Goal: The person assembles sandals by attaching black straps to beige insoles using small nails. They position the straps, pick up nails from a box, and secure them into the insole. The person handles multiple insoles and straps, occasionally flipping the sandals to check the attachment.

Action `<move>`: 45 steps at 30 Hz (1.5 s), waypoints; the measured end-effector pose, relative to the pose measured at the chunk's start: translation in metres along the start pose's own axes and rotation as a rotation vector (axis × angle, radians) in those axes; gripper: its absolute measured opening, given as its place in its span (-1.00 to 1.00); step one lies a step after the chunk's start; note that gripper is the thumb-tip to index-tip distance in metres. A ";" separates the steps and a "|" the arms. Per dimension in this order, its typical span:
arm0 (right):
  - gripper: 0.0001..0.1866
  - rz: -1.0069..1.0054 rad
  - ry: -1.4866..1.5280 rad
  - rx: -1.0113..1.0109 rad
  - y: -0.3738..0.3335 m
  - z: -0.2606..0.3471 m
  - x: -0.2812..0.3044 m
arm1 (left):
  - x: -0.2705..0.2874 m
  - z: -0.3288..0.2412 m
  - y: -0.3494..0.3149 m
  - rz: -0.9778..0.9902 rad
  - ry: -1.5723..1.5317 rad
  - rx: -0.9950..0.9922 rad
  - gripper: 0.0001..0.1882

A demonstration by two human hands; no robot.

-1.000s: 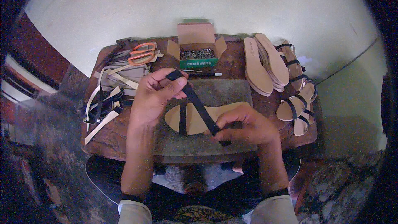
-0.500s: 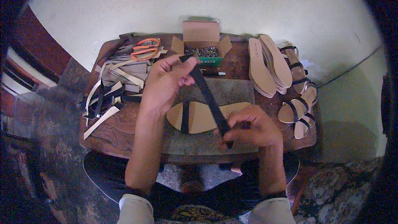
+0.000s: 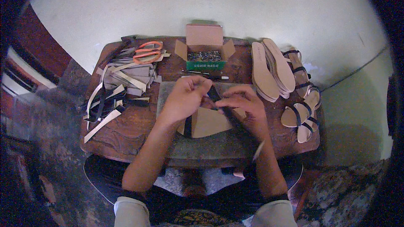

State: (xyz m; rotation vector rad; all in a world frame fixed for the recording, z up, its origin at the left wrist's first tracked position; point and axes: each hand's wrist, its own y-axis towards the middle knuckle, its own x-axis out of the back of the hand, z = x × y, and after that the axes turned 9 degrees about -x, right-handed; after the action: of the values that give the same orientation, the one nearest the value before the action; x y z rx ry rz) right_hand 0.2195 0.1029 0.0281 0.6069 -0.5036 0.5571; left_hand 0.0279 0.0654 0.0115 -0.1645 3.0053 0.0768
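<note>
Black strap point(image 3: 215, 94) is slanting above a tan sole point(image 3: 210, 125), spanning both hands. The left hand point(image 3: 188, 101) is pinching its upper end between thumb and fingers; the right hand point(image 3: 247, 106) is gripping it lower down, fingers narrow around it. The sole is lying on a grey mat point(image 3: 206, 147), a black band point(image 3: 187, 127) crossing it.

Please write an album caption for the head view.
Left hand and right hand hold a black strap above a tan sole, with scissors and an open green box beyond.
</note>
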 end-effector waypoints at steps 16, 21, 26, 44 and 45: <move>-0.77 -0.282 0.511 -0.470 0.012 -0.046 -0.022 | 0.071 0.021 -0.029 0.218 0.754 -0.326 -0.72; -0.67 -0.138 0.340 -0.447 0.016 -0.042 -0.029 | 0.060 0.029 -0.029 0.238 0.983 -0.529 -0.63; -0.62 -0.004 0.374 -0.510 0.014 -0.044 -0.032 | 0.037 0.021 -0.034 0.219 1.126 -0.489 -0.62; -0.29 0.246 0.456 -0.484 0.017 -0.025 -0.033 | 0.033 0.036 -0.034 0.196 0.375 -0.260 -0.72; -0.24 0.262 0.421 -0.517 0.017 -0.023 -0.032 | 0.033 0.039 -0.034 0.165 0.302 -0.317 -0.71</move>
State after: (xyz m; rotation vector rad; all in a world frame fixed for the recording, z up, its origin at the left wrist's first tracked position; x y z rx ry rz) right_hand 0.1915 0.1188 -0.0006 -0.0760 -0.3077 0.7472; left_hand 0.0044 0.0309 -0.0334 0.0471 3.2802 0.5971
